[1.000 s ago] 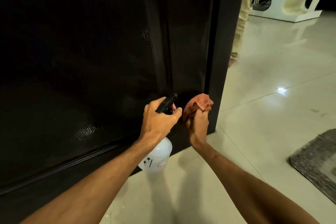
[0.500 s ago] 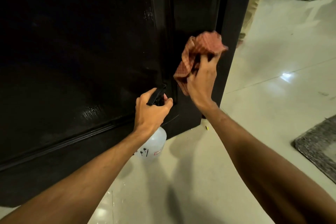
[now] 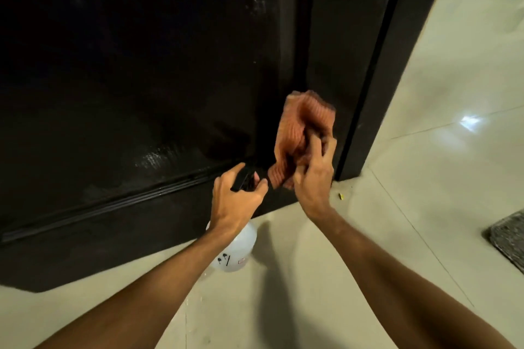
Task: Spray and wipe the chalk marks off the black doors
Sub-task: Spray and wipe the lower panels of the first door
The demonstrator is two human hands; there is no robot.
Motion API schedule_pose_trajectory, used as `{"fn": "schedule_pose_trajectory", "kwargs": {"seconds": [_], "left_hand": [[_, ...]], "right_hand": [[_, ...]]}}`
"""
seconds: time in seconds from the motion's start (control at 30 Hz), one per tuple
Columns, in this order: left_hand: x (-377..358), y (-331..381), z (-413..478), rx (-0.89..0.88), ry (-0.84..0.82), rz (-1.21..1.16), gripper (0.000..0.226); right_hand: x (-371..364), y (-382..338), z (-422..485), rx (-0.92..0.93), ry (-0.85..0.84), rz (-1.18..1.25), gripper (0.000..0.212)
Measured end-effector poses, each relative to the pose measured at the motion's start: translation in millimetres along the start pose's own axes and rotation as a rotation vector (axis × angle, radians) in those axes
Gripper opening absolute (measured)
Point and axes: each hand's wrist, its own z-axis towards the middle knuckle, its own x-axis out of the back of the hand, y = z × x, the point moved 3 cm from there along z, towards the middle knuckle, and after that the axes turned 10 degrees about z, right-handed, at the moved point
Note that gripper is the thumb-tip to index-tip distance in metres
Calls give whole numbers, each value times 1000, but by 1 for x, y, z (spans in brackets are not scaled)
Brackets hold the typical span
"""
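Low at the foot of the black door point(image 3: 141, 79), both hands are close together near its right edge. The left hand point(image 3: 236, 201) is wrapped around the black trigger head of the spray bottle point(image 3: 235, 249), fingers closed on it, nozzle aimed at the door's lower rail. The bottle's clear white body hangs below the wrist, just off the pale tiled floor point(image 3: 425, 150), so that hand and forearm cover most of its neck. Just right of it, the right hand point(image 3: 313, 176) grips a bunched red checked cloth point(image 3: 300, 133), fingers clenched into the folds; the cloth is blurred and stands up above the knuckles, against the door panel beside the dark vertical frame point(image 3: 377, 93). Whether the cloth actually presses on the surface I cannot tell.

The door shines wet, with a glossy patch point(image 3: 153, 160) left of the bottle head and faint pale specks point(image 3: 256, 7) high up by the centre seam. A ridged horizontal moulding point(image 3: 113, 204) runs across the door, passing behind the left hand.

Right of the frame, at its base, a tiny yellow scrap point(image 3: 341, 195) lies on the tiles. Farther right, a grey mat point(image 3: 507, 238) pokes in at the edge. A bright light reflection point(image 3: 470, 122) sits on the floor beyond the frame.
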Motion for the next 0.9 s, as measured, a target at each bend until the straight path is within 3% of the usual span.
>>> {"fn": "schedule_pose_trajectory", "kwargs": {"seconds": [0.1, 0.27, 0.43, 0.53, 0.6, 0.77, 0.9], "left_hand": [[15, -19, -7, 16, 29, -9, 18], [20, -48, -16, 20, 46, 25, 25], [21, -61, -23, 71, 40, 56, 21], [25, -69, -21, 60, 49, 63, 22], [28, -74, -21, 35, 50, 67, 21], [41, -84, -23, 17, 67, 57, 20], [46, -98, -22, 38, 89, 59, 19]], "right_hand": [[-10, 20, -35, -196, -110, 0, 66], [-33, -1, -33, -117, 21, 59, 63], [-52, 17, -70, -489, -84, 96, 79], [-60, -1, -60, -380, 13, 174, 65], [-67, -5, -68, -324, -17, 204, 62], [-97, 32, -102, -646, -4, 318, 82], [-105, -3, -100, -507, 33, 452, 80]]}}
